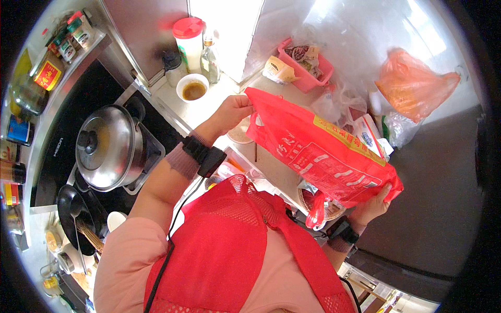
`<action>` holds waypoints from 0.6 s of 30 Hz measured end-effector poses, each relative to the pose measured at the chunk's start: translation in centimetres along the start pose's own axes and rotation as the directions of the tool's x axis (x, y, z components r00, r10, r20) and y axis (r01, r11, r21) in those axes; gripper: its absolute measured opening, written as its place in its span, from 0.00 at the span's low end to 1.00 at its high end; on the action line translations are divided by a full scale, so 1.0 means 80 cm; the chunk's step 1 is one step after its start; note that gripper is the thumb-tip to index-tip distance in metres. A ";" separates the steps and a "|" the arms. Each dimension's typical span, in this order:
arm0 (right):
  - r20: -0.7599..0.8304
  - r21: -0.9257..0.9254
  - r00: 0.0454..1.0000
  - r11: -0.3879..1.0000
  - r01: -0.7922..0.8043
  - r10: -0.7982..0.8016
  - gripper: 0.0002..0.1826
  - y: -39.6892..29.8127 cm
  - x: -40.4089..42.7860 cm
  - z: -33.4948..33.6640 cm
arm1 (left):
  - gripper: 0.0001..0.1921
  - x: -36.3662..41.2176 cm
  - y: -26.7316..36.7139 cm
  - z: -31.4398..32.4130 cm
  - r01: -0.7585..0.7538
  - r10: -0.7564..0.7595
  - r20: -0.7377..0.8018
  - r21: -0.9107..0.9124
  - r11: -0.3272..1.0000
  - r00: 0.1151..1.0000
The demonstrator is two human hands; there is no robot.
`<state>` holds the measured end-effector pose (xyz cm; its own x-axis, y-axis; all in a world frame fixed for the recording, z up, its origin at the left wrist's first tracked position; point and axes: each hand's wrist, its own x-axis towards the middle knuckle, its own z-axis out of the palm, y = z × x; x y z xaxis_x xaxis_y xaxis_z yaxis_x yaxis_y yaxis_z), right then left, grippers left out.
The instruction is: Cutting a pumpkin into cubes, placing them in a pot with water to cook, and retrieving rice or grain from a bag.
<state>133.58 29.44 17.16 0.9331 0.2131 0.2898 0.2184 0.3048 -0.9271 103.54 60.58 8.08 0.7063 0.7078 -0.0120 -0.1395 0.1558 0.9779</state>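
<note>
A printed red bag (313, 148), which bears white and yellow writing, is stretched between my hands above the counter. My left hand (233, 114) pinches the corner at its upper left end. At the other end, my right hand (372, 206) grips the lower corner, with the thumb on top. Just below my left hand, partly covered by the bag, is a round container of pale grains (240, 132). The bag's contents are hidden from me.
On the left, a lidded steel pot (107, 146) stands on a cooktop (64, 125). A bowl of brown liquid (193, 89) sits near glass bottles (210, 62). A pink basket (309, 70) holds packets by the back wall. An orange plastic bag (413, 86) hangs at right.
</note>
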 end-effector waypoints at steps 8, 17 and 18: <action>-0.051 0.028 0.998 0.999 -0.023 0.025 0.22 0.002 0.003 -0.008 | 0.11 0.000 0.026 0.011 -0.042 0.042 0.012 0.027 0.999 0.999; -0.094 0.109 0.994 0.993 -0.048 0.059 0.22 0.011 0.009 -0.028 | 0.11 0.007 0.048 0.028 -0.025 0.019 0.088 0.068 0.997 0.996; -0.085 0.119 0.995 0.992 -0.047 0.058 0.22 0.010 0.008 -0.029 | 0.11 0.010 0.047 0.027 -0.025 0.015 0.086 0.120 0.993 0.996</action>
<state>135.00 27.66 16.04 0.9650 0.1505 0.2146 0.1383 0.4031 -0.9047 105.05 60.25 12.18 0.7614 0.6479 0.0205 -0.0732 0.0545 0.9958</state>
